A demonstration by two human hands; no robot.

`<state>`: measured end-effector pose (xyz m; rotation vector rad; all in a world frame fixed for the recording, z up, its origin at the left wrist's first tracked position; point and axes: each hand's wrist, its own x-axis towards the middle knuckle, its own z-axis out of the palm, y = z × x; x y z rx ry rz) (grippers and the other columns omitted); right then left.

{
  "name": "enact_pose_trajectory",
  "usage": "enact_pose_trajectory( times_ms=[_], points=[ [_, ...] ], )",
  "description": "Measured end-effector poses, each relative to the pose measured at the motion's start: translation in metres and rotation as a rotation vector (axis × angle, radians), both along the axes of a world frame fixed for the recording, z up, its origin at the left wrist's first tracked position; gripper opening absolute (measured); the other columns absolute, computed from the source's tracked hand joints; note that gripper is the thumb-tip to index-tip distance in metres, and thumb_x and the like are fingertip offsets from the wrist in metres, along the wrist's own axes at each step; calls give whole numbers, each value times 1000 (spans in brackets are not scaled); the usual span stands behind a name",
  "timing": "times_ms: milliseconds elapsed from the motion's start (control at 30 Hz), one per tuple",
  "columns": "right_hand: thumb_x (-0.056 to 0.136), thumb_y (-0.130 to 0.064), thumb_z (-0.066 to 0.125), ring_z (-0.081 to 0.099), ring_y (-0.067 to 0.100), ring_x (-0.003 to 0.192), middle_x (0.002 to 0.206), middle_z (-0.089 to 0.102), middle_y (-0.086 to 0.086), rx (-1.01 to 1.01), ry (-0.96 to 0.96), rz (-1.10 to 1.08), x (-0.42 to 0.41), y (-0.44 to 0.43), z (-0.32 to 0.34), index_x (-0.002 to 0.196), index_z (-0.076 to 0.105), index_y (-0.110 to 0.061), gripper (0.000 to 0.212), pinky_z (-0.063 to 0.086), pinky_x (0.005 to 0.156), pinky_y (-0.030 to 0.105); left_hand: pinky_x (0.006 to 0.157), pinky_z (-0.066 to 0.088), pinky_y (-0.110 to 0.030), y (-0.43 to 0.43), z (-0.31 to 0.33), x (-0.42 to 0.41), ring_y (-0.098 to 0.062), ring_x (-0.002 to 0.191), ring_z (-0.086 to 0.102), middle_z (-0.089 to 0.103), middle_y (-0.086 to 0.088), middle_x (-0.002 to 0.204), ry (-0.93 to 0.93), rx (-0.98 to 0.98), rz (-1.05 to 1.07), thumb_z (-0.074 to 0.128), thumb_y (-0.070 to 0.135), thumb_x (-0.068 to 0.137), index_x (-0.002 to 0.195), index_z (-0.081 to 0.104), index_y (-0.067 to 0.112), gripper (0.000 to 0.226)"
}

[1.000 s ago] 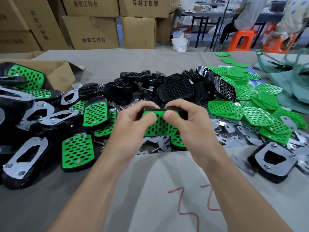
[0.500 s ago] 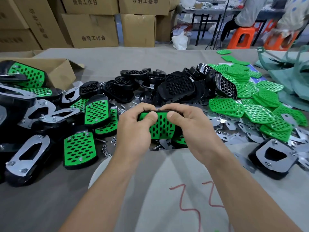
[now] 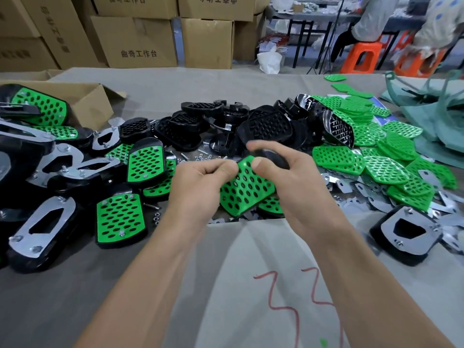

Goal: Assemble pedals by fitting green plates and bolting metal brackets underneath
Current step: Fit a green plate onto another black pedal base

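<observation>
Change: a second ago the pedal lay level between both grips, thumbs pressing on the far edge of the green plate (image 3: 244,192). It is now swung steeply, near end dropped, plate face turned toward the left grip (image 3: 200,182).
Left grip: fingers curled, pinching the plate's upper corner. Blur hides the exact contact.
Right grip (image 3: 291,187): thumb on the plate's top corner, fingers wrapped round the black pedal body (image 3: 275,156) behind it.
Task piece: held clear of the bench (image 3: 175,84), between the two grips.
Meaning: the plate appears seated in the body, and pressing looks finished. The turn probably starts a flip to reach the underside. No bracket is on this piece yet.
Brackets (image 3: 351,187): loose, just right of the right grip.
Nuts and bolts (image 3: 200,155): scattered just beyond the left grip.
Spare green plates (image 3: 391,159): heaped further right of the right grip.
Bare black bodies (image 3: 266,129): piled just beyond both grips.
Finished pedals (image 3: 120,219): left of the left grip, some showing the bracket side.
Open box (image 3: 85,104): far left, beyond the left grip. One green-faced pedal (image 3: 41,106) sits at its mouth. Whether it is inside or leaning cannot be told.
Closed cartons (image 3: 136,41): stacked well beyond the bench. Contents are not visible.
</observation>
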<state>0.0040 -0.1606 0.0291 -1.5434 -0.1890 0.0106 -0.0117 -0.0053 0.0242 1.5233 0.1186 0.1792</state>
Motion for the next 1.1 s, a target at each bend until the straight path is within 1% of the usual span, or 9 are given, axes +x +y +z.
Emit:
enact_pose_trajectory(
  times_ms=[100,200,300,400,533,767,900,1000,1100],
  points=[
    [91,6,54,64,27,91,101,68,13,160,79,120,-1,-1,3,118,69,-17,38,54,88,64,75,63,-44,-7,-5,-1,-31,86,77,80,-8,85,61,-124,114,77,22,86,82,84,22,8],
    [93,14,51,66,27,90,100,70,14,166,73,83,-2,-4,3,118,69,-12,40,56,86,62,80,63,-52,-13,-5,-5,-30,88,76,79,-3,83,22,-43,104,74,35,79,82,83,26,13],
    [91,16,53,65,28,88,97,70,13,124,61,69,-1,-6,4,116,70,-11,41,53,86,68,72,60,-43,-13,-8,-6,-16,74,71,75,5,75,-64,189,128,70,44,78,82,76,31,14],
    [92,13,54,65,32,94,106,69,22,80,38,108,-1,-9,6,119,70,-11,40,52,86,69,59,56,-36,-14,-9,-5,-12,69,69,74,2,75,-33,106,11,70,38,82,97,70,35,15],
    [88,5,57,64,25,99,112,68,13,153,88,301,0,-15,5,130,64,-16,48,56,88,58,68,58,-24,-12,-5,-1,-11,84,75,80,1,93,-44,-66,-41,66,10,97,89,83,34,30],
    [71,12,55,66,23,91,107,68,9,167,153,373,3,-20,-1,124,67,-18,62,60,80,46,59,54,-19,-12,-9,-1,-2,71,69,78,10,82,-42,24,-69,66,23,96,80,79,46,31],
    [70,12,56,61,26,91,110,67,10,137,128,335,1,-9,-2,128,65,-20,67,51,87,68,73,58,-46,-16,-8,-2,-18,73,66,77,-7,84,-58,40,1,64,38,84,86,80,26,19],
    [66,15,61,62,26,94,116,66,17,137,77,306,-4,9,-8,134,58,-21,78,53,82,51,85,58,-60,-16,-11,1,-31,79,69,77,-16,87,-43,-87,173,65,37,81,81,80,18,24],
    [59,19,63,65,26,96,121,64,24,91,9,297,-2,11,-9,132,58,-18,83,56,78,43,78,59,-52,-15,-17,0,-19,73,63,74,-7,75,-132,27,266,63,42,84,85,77,20,26]
  ],
)
